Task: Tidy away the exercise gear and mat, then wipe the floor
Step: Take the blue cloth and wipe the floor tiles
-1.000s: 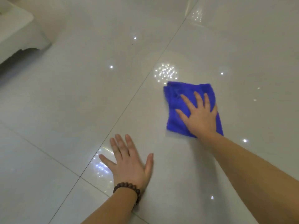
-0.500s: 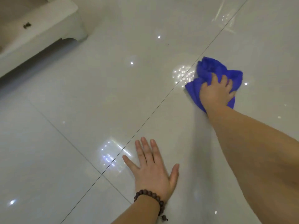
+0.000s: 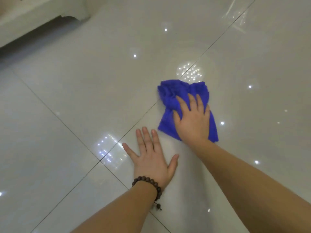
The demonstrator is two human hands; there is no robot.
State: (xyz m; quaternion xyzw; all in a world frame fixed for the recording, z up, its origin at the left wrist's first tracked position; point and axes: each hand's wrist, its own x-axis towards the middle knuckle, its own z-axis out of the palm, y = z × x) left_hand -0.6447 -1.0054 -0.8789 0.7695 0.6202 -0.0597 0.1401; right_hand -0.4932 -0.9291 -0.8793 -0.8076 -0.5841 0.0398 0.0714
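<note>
A blue cloth lies crumpled on the glossy pale tiled floor, right of a dark grout line. My right hand presses down on the cloth's near half, fingers spread across it and thumb dug into a fold. My left hand lies flat on the floor just left of and nearer than the cloth, fingers apart, holding nothing. A dark wooden bead bracelet circles the left wrist. No exercise gear or mat is in view.
A white piece of furniture with a dark gap under it stands at the far left. Dark grout lines cross the floor, and ceiling lights reflect as bright spots on the tiles.
My right hand has pulled the blue cloth back toward me from its far reach half a second ago, and the cloth has spread out somewhat. The left hand stays planted on the floor.
</note>
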